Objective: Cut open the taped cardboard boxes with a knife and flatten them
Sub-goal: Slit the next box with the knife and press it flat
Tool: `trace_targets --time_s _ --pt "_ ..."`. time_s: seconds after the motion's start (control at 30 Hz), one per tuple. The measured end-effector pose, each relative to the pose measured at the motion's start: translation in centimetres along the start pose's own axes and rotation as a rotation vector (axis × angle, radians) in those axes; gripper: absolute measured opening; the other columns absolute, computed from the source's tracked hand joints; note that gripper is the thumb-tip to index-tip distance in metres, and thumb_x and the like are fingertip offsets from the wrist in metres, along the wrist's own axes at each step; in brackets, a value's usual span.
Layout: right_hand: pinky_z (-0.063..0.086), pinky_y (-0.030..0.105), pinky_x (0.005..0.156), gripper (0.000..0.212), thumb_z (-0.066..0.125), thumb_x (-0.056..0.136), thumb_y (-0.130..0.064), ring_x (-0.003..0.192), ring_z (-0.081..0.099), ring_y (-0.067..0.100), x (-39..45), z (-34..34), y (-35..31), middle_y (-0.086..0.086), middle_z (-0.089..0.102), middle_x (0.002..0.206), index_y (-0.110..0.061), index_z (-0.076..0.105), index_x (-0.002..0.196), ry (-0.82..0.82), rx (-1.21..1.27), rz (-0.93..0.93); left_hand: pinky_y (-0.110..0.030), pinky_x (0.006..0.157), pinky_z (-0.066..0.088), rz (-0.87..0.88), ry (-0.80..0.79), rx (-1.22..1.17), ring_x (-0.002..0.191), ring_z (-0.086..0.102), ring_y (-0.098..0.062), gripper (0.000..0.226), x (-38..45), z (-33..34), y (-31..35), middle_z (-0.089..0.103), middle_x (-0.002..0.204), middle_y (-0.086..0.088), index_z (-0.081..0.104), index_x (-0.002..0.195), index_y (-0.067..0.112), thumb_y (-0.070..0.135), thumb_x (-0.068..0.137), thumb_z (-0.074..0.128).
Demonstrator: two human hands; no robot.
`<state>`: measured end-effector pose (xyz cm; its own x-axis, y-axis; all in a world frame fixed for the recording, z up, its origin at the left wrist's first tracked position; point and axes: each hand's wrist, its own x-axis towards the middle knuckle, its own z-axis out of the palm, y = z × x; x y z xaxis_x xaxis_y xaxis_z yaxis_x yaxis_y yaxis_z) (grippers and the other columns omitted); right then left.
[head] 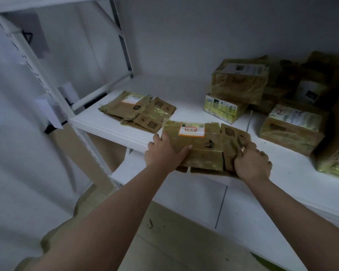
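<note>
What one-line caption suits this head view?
Both hands, left hand and right hand, press a flattened brown taped cardboard box on the white shelf.

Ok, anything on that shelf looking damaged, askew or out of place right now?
Only the flattened box under both hands: it juts over the shelf's front edge. The torn flattened pile is expected.
</note>
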<state>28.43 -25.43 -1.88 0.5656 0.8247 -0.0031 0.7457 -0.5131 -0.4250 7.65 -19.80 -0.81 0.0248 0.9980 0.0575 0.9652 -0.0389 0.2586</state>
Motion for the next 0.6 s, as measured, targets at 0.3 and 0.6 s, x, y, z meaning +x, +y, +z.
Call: trace_targets --time_s 0.3,0.6 --pt "0.035 0.05 0.093 0.032 0.042 0.096 -0.02 0.117 0.04 0.045 0.1 -0.2 -1.5 0.029 0.042 0.128 -0.002 0.04 0.122 0.114 0.284 0.096 -0.047 0.089 0.051 0.022 -0.016 -0.197 0.117 0.052 -0.029 0.101 0.1 -2.0 -0.4 0.037 0.133 -0.008 0.026 0.144 0.026 0.083 0.066 0.055" --pt "0.039 0.044 0.091 0.03 0.047 0.094 -0.017 0.118 0.036 0.042 0.5 1.1 -9.3 0.023 0.033 0.13 -0.009 0.043 0.122 0.272 0.333 -0.07 -0.038 0.086 0.05 0.12 0.11 -0.271 0.114 0.055 -0.024 0.103 7.3 -6.9 -7.3 0.041 0.133 -0.005 0.03 0.145 0.035 0.083 0.06 0.062"
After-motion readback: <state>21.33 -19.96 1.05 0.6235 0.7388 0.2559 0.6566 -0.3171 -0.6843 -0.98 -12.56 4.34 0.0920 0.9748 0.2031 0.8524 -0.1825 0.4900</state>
